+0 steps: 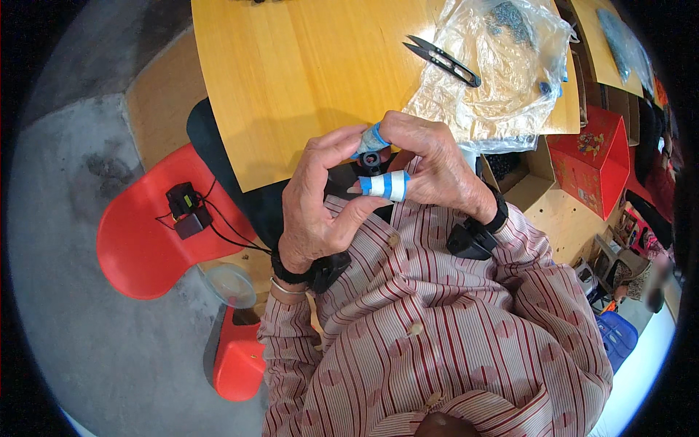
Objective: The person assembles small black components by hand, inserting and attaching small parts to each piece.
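Close to my chest, at the table's near edge, a small black part with a round hole sits between my fingers. My right hand pinches it between thumb and forefinger, both wrapped in blue and white tape. My left hand is curved around the other side, its fingertips and thumb meeting the taped fingers; its exact hold on the part is partly hidden. Black thread snips lie on the table, their blades toward the left. Beside them a crumpled clear plastic bag has small dark pieces in it.
The yellow wooden table spreads ahead of me. At the left is a red chair carrying a black device with cables running to my left wrist. On the right are a cardboard box and a red box. A red stool stands lower left.
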Tool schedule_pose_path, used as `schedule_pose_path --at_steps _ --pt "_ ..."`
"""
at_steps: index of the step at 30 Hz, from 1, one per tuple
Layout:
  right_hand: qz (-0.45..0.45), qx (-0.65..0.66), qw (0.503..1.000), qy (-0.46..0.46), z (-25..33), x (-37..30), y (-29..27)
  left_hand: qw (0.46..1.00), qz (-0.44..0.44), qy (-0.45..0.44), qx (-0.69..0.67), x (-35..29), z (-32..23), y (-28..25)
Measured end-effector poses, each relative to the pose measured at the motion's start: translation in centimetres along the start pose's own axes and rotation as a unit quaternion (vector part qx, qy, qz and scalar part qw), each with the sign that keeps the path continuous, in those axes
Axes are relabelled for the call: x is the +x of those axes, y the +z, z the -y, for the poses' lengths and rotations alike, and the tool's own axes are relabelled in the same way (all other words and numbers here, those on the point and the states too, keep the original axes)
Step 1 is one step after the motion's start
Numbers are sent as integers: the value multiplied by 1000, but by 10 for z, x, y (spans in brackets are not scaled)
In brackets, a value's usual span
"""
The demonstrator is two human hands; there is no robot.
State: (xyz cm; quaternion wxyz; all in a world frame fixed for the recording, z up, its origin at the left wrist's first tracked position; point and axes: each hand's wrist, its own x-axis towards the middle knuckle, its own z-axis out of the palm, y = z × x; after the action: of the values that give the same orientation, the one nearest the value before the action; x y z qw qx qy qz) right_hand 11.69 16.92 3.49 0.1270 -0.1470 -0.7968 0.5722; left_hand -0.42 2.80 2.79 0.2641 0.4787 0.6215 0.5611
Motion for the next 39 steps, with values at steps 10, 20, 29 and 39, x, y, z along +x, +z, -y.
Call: schedule_pose_path --at_steps 10,20,29,39 --pt "15 -14 1000 -4 -3 1 2 998 7 -45 -31 -4 5 -2" --pt "26 -51 997 -46 4 4 -3 999 3 -20 -37 -4 5 -1" --pt "13 -38 999 -7 -5 1 1 999 10 -48 -4 -2 4 -2" --pt "4 -58 996 -73 -6 4 1 1000 2 -5 -6 -3 9 -1"
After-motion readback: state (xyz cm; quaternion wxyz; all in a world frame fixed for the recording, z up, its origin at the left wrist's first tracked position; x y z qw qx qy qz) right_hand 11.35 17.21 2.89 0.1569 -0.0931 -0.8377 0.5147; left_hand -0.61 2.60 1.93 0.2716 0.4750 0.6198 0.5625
